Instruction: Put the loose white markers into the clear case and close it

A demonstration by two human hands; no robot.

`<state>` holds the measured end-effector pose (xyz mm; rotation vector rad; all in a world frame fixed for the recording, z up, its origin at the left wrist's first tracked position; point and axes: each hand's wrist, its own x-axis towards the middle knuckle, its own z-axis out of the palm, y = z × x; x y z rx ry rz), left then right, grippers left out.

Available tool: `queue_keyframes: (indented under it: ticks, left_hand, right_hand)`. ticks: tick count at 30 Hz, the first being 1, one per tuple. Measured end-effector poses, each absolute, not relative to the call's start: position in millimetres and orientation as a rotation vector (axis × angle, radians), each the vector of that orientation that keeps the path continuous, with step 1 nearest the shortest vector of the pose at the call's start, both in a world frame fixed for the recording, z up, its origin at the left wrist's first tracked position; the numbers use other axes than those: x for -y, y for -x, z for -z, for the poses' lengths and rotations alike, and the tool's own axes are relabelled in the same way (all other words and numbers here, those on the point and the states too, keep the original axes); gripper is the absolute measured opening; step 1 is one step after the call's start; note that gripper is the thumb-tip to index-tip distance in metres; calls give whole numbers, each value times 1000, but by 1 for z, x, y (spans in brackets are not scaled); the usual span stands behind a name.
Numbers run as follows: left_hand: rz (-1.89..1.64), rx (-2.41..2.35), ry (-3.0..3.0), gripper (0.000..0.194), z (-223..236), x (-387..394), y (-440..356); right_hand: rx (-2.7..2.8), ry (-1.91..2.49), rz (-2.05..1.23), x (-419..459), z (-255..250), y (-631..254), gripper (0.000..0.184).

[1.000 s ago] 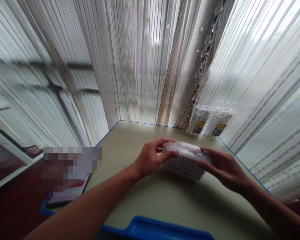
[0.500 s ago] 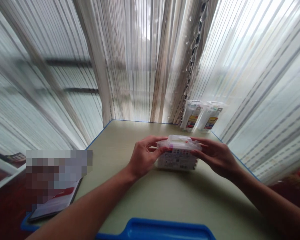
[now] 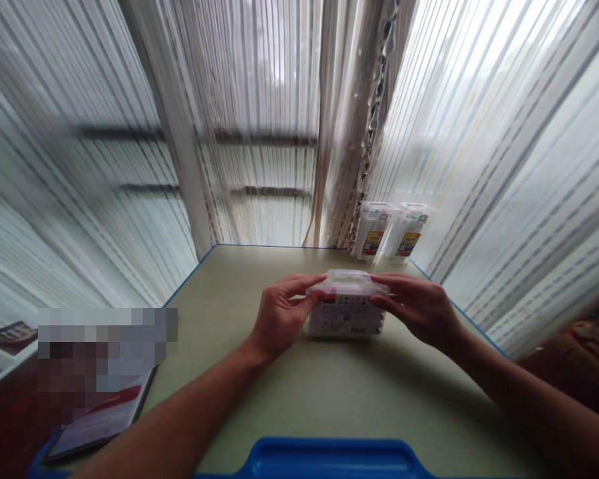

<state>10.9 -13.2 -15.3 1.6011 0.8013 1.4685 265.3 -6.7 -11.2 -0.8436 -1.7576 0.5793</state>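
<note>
A clear plastic box (image 3: 346, 311) with coloured printing on its side stands upright on the pale green table (image 3: 329, 386), near the middle. My left hand (image 3: 280, 318) grips the box's left end, fingers curled over the lid edge. Gripping the right end in the same way is my right hand (image 3: 419, 307). Both thumbs press against the near side of the lid.
Two similar clear boxes (image 3: 389, 231) stand at the table's back right corner against striped sheer curtains (image 3: 259, 120). A blue plastic handle (image 3: 329, 459) juts up at the near edge. A flat dark tablet-like thing (image 3: 100, 419) lies at the near left corner.
The box was tilted and skewed to the right; it now stands level and square on the table, held at both ends. The view has shifted a little to the right.
</note>
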Motion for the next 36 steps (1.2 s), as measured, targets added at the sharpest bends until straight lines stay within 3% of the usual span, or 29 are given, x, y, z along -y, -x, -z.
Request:
queue_keyframes:
  ticks: [12, 22, 36]
  left_hand:
    - [-1402, -812, -1429, 30, 7, 14, -14]
    - [-1520, -884, -1632, 29, 16, 8, -14]
    - [-1550, -851, -1658, 26, 22, 2, -17]
  right_hand:
    - [1670, 823, -752, 5, 12, -263, 32]
    - [1709, 865, -469, 9, 11, -258, 29]
    - [1715, 860, -395, 9, 10, -257, 26]
